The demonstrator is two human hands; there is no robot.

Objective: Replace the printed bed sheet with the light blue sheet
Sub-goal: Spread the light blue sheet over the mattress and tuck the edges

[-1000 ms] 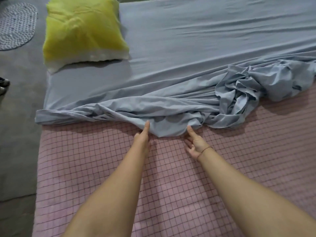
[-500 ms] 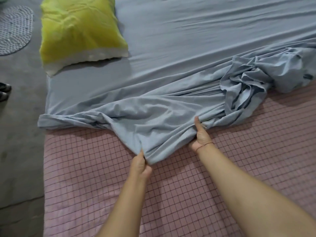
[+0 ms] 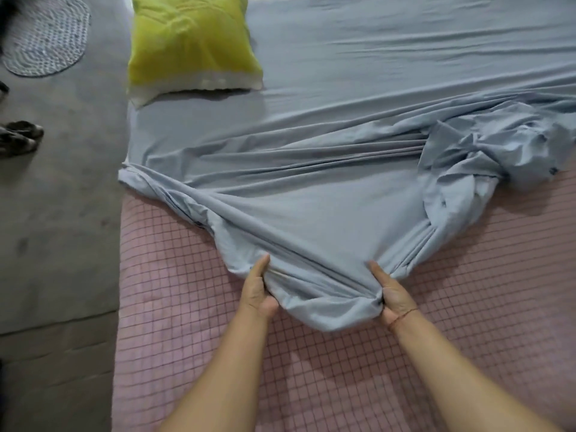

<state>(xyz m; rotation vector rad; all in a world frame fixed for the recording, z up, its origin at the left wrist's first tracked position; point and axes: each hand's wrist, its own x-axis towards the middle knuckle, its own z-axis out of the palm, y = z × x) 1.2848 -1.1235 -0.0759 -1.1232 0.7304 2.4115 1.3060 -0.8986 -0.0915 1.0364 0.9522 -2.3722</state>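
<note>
Both hands are closed on the near hem of the light blue sheet (image 3: 311, 194); the left hand (image 3: 257, 288) has its thumb (image 3: 261, 266) laid on top of the cloth with the other fingers tucked under the fold, and the right hand (image 3: 394, 294) pinches a gathered bunch the same way, thumb (image 3: 377, 271) uppermost; between the two grips a slack lobe of sheet sags toward the wrists; beyond the fingertips the sheet lies spread up to the yellow pillow (image 3: 190, 42), while off to the right of the right-hand fingers a crumpled heap (image 3: 467, 169) is not yet opened out; under and behind the hands lies the pink checked cover (image 3: 193, 322), still bare. To do this pull well, I would draw both grips back evenly and low, then move the hands apart so the slack lobe flattens; the tight pleats running from the right-hand fingers to the heap suggest that side will drag, so it likely needs shaking loose first. Compared with half a second ago, the hem has come nearer the person, the right hand has dropped level with the left, and more of the pink is covered.
</note>
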